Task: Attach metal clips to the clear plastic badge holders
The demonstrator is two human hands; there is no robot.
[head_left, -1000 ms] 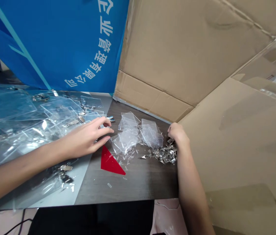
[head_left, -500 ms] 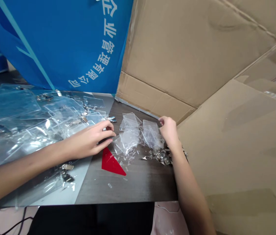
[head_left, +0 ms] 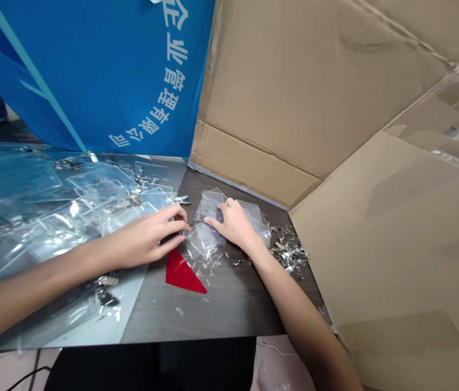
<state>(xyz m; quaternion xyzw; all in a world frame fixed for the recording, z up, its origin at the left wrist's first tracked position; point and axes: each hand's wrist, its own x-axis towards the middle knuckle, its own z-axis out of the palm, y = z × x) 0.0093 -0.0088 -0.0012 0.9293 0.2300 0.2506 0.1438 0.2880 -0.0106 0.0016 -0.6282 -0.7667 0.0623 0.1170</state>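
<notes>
My right hand (head_left: 234, 221) lies over a small pile of clear plastic badge sleeves (head_left: 210, 205), thumb and fingers apart, fingertips touching the top ones. Other clear sleeves (head_left: 259, 217) lie partly under and behind that hand. To their left, my left hand (head_left: 168, 232) rests with loosely curved, parted fingers; its fingertips reach the edge of the nearer sleeves (head_left: 202, 241), and I see nothing held in it. A red angular flat piece (head_left: 184, 276) lies just below the left fingertips. Tiny clear plastic bits (head_left: 210, 267) are scattered beside it.
Many clear badge holders with metal clips (head_left: 91, 212) heap up on the left. Loose metal clips (head_left: 288, 250) lie at the right edge of the dark table (head_left: 213, 315). Large cardboard (head_left: 262, 92) walls off the back and right; a blue printed sheet (head_left: 103, 70) stands behind.
My right hand has moved left from the far right side of the sleeves onto the pile, uncovering the metal clips. My left hand has stayed nearly still.
</notes>
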